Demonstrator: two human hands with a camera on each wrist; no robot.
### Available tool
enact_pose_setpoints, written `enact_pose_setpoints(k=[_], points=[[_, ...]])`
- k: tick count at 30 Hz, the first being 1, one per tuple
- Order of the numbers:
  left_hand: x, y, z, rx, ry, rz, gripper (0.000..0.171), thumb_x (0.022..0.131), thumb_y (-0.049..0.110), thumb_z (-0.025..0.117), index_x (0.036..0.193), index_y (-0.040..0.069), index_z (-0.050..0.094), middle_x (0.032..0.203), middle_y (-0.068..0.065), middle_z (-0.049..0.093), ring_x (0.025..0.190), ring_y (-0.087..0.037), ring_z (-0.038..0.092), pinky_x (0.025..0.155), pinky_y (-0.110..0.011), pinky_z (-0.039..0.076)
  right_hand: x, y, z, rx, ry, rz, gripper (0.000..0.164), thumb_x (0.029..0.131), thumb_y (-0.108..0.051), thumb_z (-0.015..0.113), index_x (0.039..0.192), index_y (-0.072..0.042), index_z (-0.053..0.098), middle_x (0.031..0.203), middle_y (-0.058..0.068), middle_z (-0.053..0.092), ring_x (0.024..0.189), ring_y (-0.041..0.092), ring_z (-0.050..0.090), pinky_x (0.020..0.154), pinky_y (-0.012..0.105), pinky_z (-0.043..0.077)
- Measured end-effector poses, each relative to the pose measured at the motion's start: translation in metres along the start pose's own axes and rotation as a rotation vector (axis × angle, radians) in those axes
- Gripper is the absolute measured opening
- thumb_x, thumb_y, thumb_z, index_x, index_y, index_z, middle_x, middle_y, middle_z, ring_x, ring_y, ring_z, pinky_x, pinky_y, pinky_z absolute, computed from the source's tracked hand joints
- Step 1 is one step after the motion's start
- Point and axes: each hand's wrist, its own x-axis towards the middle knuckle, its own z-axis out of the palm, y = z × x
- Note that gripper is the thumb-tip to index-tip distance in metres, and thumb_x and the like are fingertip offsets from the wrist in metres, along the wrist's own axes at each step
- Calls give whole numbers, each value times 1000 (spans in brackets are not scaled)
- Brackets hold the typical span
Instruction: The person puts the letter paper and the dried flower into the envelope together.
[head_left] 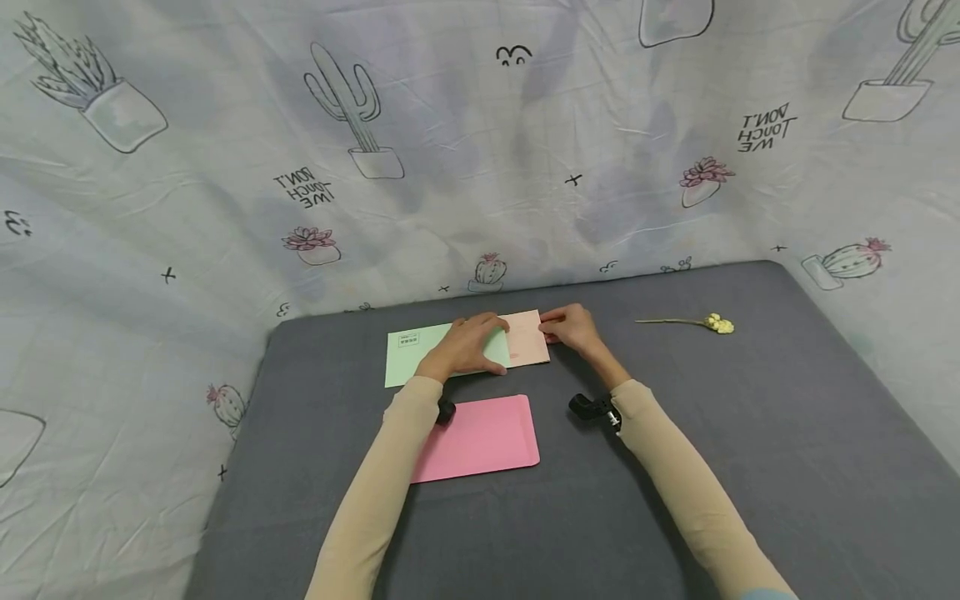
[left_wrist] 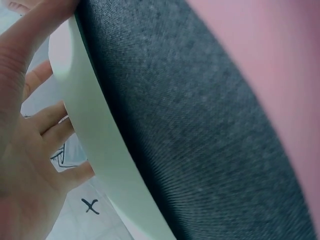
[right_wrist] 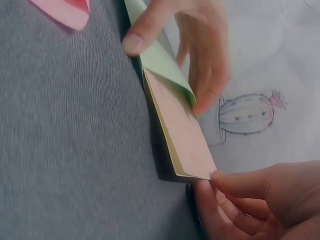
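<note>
A light green envelope (head_left: 411, 358) lies near the back of the table. My left hand (head_left: 468, 343) spans its right end, thumb at the near edge and fingers at the far edge. In the right wrist view, the mouth of the green envelope (right_wrist: 162, 65) bows upward. A peach card (head_left: 527, 340) is partly inside that mouth, its right part sticking out. My right hand (head_left: 572, 327) pinches the outer end of the card between thumb and fingers. The card's hidden part lies under the green paper.
A pink envelope (head_left: 487, 437) lies nearer on the grey table (head_left: 600, 533), partly behind my left forearm. To the right is a stem with small yellow flowers (head_left: 720, 323). A cloth with cactus drawings (head_left: 450, 208) hangs behind the table.
</note>
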Motion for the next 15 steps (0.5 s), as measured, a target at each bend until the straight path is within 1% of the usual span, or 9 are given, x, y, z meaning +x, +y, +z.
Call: enact_pose_setpoints(k=[5,7,10,15], points=[[-1,2,0,8,10,-1,74,75,50,81,136,23,49,150,-2,40,140,-18,34,114,-52,23,-3,-5,9,-72,-31,-24,28,93,-7,64,116,10,66,103,25,70,77,22,71,67,29,59],[-1,3,1,10,17,1,74,75,50,81,136,23,49,149,-2,41,140,-18,35,114,-53,23,-4,-6,13,-84,-36,-24,28,93,-8,65,117,8,67,102,24,71,79,24,71,67,30,59],[-2,3,1,14,23,7,73,76,50,81,136,23,49,148,-2,42,139,-18,36,114,-53,23,-5,-6,16,-95,-42,-29,28,93,-8,64,116,8,67,100,23,71,77,24,71,66,29,59],[-2,2,2,14,28,13,73,76,49,81,136,23,49,149,-3,41,140,-19,35,114,-54,23,-7,-8,19,-107,-53,-32,27,93,-8,65,115,8,68,98,22,72,71,18,70,63,28,58]])
